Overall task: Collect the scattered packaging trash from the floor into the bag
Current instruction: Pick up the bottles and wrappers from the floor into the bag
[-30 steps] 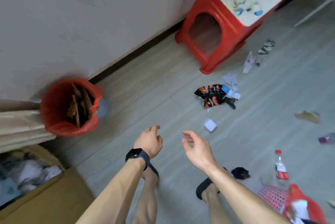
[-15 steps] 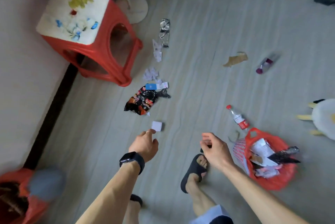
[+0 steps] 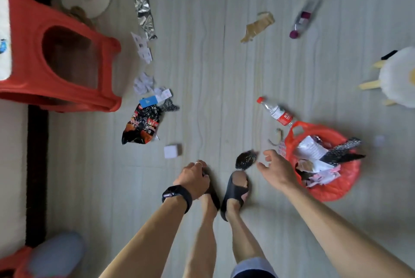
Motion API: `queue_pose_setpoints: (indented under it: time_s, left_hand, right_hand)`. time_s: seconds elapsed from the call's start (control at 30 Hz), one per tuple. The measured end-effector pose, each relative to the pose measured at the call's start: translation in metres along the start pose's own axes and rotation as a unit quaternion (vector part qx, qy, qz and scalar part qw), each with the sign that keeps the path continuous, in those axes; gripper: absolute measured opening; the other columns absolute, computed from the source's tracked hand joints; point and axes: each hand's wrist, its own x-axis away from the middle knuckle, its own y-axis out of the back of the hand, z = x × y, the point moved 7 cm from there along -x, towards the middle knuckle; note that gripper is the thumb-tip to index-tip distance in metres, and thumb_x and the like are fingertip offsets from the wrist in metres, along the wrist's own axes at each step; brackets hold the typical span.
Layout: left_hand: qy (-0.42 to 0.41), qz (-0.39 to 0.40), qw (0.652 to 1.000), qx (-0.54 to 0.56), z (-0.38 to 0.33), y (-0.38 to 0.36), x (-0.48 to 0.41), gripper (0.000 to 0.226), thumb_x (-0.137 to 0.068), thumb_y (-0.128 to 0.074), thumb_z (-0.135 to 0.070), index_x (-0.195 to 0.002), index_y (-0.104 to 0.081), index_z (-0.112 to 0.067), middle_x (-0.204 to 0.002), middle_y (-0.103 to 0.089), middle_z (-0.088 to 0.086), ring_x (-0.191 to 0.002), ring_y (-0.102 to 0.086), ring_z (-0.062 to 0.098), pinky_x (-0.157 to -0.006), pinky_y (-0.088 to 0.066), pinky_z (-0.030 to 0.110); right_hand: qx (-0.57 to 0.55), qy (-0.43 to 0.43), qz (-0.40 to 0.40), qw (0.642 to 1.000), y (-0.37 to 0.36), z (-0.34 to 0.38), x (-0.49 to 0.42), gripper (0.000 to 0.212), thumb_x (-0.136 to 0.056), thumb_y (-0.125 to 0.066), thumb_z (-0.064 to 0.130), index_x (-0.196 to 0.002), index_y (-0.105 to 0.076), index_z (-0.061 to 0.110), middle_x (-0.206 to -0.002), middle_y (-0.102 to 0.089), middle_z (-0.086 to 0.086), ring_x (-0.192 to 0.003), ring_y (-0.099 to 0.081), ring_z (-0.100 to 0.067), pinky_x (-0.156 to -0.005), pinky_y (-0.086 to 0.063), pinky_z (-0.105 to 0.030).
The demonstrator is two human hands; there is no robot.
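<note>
Head view looks straight down: right hand (image 3: 277,168) spread and empty, reaching toward a dark crumpled wrapper (image 3: 246,159) just ahead of the right sandal. Left hand (image 3: 193,178) hangs loosely curled, holding nothing I can see. Best play: pinch the wrapper whole, then swing it right into the red bag (image 3: 332,190), which sits open on the floor beside that hand, already stuffed with paper and foil. More scraps wait: a snack packet (image 3: 141,126), a white box (image 3: 171,151), a bottle (image 3: 277,112).
</note>
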Motion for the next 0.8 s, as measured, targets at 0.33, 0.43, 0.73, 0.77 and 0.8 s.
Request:
queue_pose_setpoints:
  time_s: [0.33,0.43,0.73,0.77,0.8]
  left_hand:
    - [-0.030,0.051,0.989,-0.135,0.015,-0.074,-0.097,0.047,-0.090,-0.052,-0.029,-0.136,-0.047,-0.022,-0.133,-0.049,0.003,-0.119,-0.051,0.026,-0.093,-0.048,0.037]
    - [-0.073,0.052,0.980,-0.175,0.000,-0.107,-0.145,0.052,-0.092,-0.053,-0.029,-0.142,-0.039,-0.026,-0.141,-0.042,0.001,-0.124,-0.047,0.025,-0.097,-0.047,0.039]
    - [-0.111,-0.001,0.975,-0.193,-0.034,-0.232,-0.302,0.076,-0.088,-0.066,-0.041,-0.147,-0.019,-0.034,-0.146,-0.024,0.000,-0.118,-0.050,0.029,-0.085,-0.050,0.044]
    - [-0.111,-0.023,0.978,-0.175,-0.036,-0.242,-0.311,0.076,-0.087,-0.067,-0.043,-0.146,-0.022,-0.031,-0.144,-0.025,-0.001,-0.117,-0.050,0.027,-0.083,-0.052,0.044]
    - [-0.109,-0.043,0.980,-0.159,-0.036,-0.251,-0.319,0.074,-0.086,-0.068,-0.044,-0.145,-0.026,-0.028,-0.143,-0.024,-0.002,-0.118,-0.048,0.026,-0.083,-0.054,0.043]
  right_hand:
    - [-0.062,-0.123,-0.003,0.990,-0.076,-0.096,-0.075,0.059,-0.093,-0.062,0.028,-0.144,-0.039,0.009,-0.139,-0.053,-0.017,-0.117,-0.059,-0.029,-0.095,-0.043,-0.030]
    - [-0.071,-0.130,-0.014,0.989,-0.097,-0.120,-0.114,0.059,-0.094,-0.060,0.027,-0.146,-0.037,0.009,-0.147,-0.044,-0.019,-0.131,-0.048,-0.030,-0.106,-0.037,-0.034]
    - [0.012,-0.046,-0.164,0.985,-0.124,-0.152,-0.266,0.077,-0.087,-0.061,0.013,-0.153,-0.022,0.020,-0.162,0.013,-0.012,-0.144,-0.027,-0.034,-0.108,-0.037,-0.036]
    - [0.012,-0.064,-0.173,0.983,-0.125,-0.157,-0.280,0.082,-0.086,-0.059,0.012,-0.155,-0.016,0.023,-0.161,0.016,-0.015,-0.143,-0.029,-0.038,-0.105,-0.040,-0.036]
    - [0.002,-0.091,-0.180,0.979,-0.127,-0.165,-0.292,0.084,-0.086,-0.058,0.011,-0.155,-0.012,0.025,-0.161,0.017,-0.017,-0.141,-0.032,-0.041,-0.102,-0.042,-0.036]
